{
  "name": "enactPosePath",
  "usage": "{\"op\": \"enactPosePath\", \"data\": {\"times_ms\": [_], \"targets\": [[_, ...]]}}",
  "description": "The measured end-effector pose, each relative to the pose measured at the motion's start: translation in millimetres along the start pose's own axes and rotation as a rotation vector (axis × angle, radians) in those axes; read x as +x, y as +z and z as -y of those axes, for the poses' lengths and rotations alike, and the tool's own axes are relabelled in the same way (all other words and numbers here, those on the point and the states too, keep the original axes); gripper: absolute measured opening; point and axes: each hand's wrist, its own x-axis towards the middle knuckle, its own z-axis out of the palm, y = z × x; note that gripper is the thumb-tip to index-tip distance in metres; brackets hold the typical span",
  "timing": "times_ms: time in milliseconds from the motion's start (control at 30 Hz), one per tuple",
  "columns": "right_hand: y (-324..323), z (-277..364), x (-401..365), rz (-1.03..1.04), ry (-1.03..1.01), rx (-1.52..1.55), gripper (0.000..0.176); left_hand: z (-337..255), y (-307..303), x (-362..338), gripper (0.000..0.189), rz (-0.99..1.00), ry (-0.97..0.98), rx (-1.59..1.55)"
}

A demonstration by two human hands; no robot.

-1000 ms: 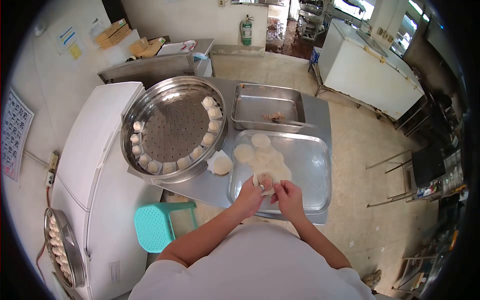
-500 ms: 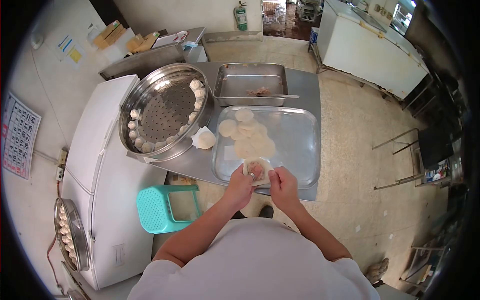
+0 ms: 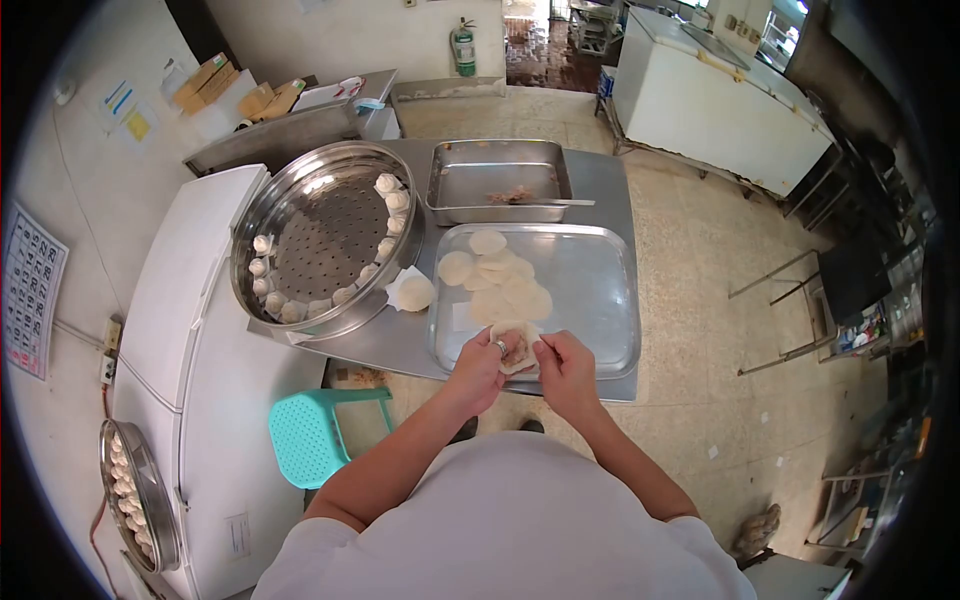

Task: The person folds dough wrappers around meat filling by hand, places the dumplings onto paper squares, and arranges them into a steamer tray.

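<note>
Between my hands, over the near edge of a metal tray [image 3: 600, 300], is a round dough wrapper [image 3: 528, 362] with pinkish meat filling in its middle. My left hand [image 3: 478, 372] cups the wrapper from the left, its thumb over the filling. On the right side, my right hand [image 3: 567, 372] pinches the wrapper's rim. Several flat dough rounds [image 3: 515, 295] overlap on the tray beyond my hands. Left of the tray, one thicker dough piece [image 3: 414, 294] rests on a white paper square. A round perforated steamer [image 3: 325, 235] holds several pleated buns [image 3: 397, 201] along its wall.
Behind the tray stands a deep metal pan [image 3: 500, 160] with some meat filling and a utensil [image 3: 560, 202]. A turquoise stool [image 3: 308, 440] is at the lower left beside a white freezer [image 3: 235, 400]. Another steamer of buns [image 3: 130, 490] sits at far left.
The camera view has shifted slightly. Around the filling, the wrapper's rim is drawn in a little more, and my left thumb sits deeper over the meat. Both hands keep their hold.
</note>
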Motion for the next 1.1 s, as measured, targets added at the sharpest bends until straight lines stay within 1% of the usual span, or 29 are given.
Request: {"op": "enactPosePath", "data": {"times_ms": [33,133,233,333,433,533,633,733,833,933,1033,1100], "targets": [[4.9,2.8,1.6,0.003,0.012,-0.006,0.011,-2.8,-4.3,-0.8,0.028,-0.005,0.010,0.002],[19.1,15.0,6.8,-0.026,-0.069,-0.055,0.012,-9.7,-18.7,-2.1,0.029,0.027,0.019,-0.017],[31.2,22.0,11.3,0.008,-0.021,-0.110,0.012,-19.1,-27.9,-6.4,0.030,-0.002,0.023,0.096],[38.6,27.9,12.2,0.000,-0.004,-0.172,0.014,-30.8,-39.5,-7.1,0.030,0.041,0.043,0.144],[41.2,25.8,12.7,0.060,0.132,-0.059,0.014,-42.4,-40.7,-11.8,0.030,0.037,0.030,0.128],[45.0,31.7,19.6,0.090,0.317,0.256,0.018,-42.5,-51.1,-7.5,0.031,0.126,0.027,0.044],[45.3,32.0,25.4,0.183,0.298,0.361,0.024,-43.4,-60.3,-0.1,0.032,0.210,0.012,0.069],[47.5,33.9,27.3,0.157,0.235,0.315,0.024,-52.4,-61.4,1.3,0.031,0.236,0.001,0.142],[51.5,37.2,26.2,0.099,0.262,0.326,0.021,-63.7,-66.2,8.5,0.030,0.303,-0.056,0.271],[55.2,40.6,26.8,0.086,0.356,0.246,0.018,-80.5,-59.9,5.2,0.028,0.211,-0.097,0.533],[63.2,38.7,30.3,0.046,0.382,0.176,0.017,-69.8,-75.4,18.1,0.027,0.160,-0.212,0.078],[72.0,28.3,27.7,0.026,0.288,0.125,0.017,-58.6,-77.0,12.6,0.026,0.185,-0.234,-0.078]]}}
